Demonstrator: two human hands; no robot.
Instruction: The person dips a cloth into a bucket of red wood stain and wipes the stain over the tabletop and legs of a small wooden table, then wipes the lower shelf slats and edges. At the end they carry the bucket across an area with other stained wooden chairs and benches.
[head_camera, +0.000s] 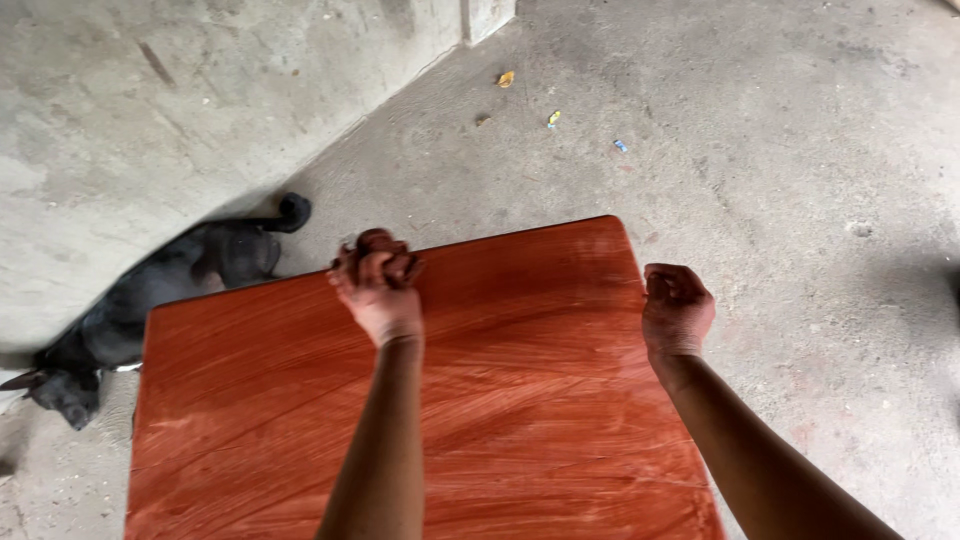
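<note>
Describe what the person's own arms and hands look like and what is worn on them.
Both forearms are bare: no sleeves, gloves, watch or rings show. The left hand and the right hand are smeared with reddish-brown stain, like the colour of the streaky reddish-brown wooden tabletop under them. The smears fade toward the wrists.

Bare floor (800, 150) right of the tabletop (480, 400); dog (150, 300) blocks left.

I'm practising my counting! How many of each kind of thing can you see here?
Hands: 2, left hand and right hand
Reddish wooden tabletop: 1
Black dog: 1
Small litter scraps on the floor: 3
Total: 7
</note>
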